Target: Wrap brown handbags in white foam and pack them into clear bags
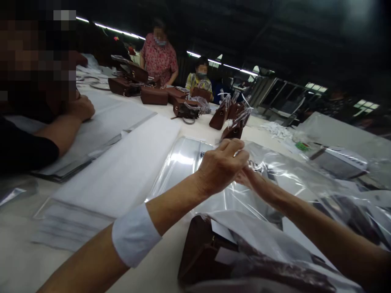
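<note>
over the cream worktable (195, 131), seen from the head camera, the left hand (220, 166) and the right hand (246, 176) come together above a clear plastic bag (180, 173) that lies spread before the person, between a stack of white sheets (128, 158) and the clutter on the right. the left fingers curl into a narrow grip, but the left hand partly covers the right, so i cannot tell what, if anything, is pinched between the fingertips; meeting there probably lets them work on one small spot of the slippery film. the plastic's long axis runs across the view, slanting down to the right, with dark lettering (259, 167) beside the hands; which end opens, i cannot tell. nearest the person, a brown handbag (192, 252) sits partly under pale, crinkled wrapping (259, 238), likely there to guard its surface; its bare end points left, and its long axis seems to run off toward the lower right. the sheets lie flat and roughly aligned, presumably for easy lifting within reach of the left arm. beyond, more brown handbags (154, 96) stand about, perhaps set far back to leave working room, and a co-worker's hand (80, 108) is at the left.
</note>
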`<state>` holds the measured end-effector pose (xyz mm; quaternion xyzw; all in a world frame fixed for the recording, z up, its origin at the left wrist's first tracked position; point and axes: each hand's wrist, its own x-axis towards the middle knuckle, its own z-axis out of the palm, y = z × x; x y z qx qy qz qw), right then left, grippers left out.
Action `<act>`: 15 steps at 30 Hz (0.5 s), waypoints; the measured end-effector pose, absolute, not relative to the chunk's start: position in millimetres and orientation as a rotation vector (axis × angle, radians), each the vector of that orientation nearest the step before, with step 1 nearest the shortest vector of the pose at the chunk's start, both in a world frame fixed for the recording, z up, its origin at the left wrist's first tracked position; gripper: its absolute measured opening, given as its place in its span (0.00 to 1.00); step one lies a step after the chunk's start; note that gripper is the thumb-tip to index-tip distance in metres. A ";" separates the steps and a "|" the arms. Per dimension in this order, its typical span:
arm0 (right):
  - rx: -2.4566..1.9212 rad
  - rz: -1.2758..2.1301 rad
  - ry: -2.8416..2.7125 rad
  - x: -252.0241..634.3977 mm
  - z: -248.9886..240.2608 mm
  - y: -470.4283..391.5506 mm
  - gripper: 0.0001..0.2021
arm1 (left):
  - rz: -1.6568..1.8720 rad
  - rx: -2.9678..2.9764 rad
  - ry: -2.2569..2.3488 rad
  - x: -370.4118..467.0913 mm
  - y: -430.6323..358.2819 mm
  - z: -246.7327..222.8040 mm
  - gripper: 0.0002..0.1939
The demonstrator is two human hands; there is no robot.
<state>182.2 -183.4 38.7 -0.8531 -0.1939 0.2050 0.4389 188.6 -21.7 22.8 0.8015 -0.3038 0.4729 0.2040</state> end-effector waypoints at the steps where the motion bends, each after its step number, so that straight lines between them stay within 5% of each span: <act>1: -2.133 0.550 -0.521 181.1 49.2 -176.2 0.33 | 1.308 2.251 -0.815 185.5 -13.5 24.1 0.06; 5: -2.590 0.484 -0.815 134.0 97.2 -177.4 0.24 | 1.136 2.472 -0.698 173.4 19.5 6.4 0.08; 11: -2.752 -0.575 -1.838 52.0 61.3 -173.8 0.22 | 0.880 2.644 -0.844 164.6 22.2 -38.1 0.12; 15: -3.019 -0.323 -1.685 51.7 54.0 -133.1 0.14 | 0.802 2.674 -0.811 165.8 19.4 -36.7 0.11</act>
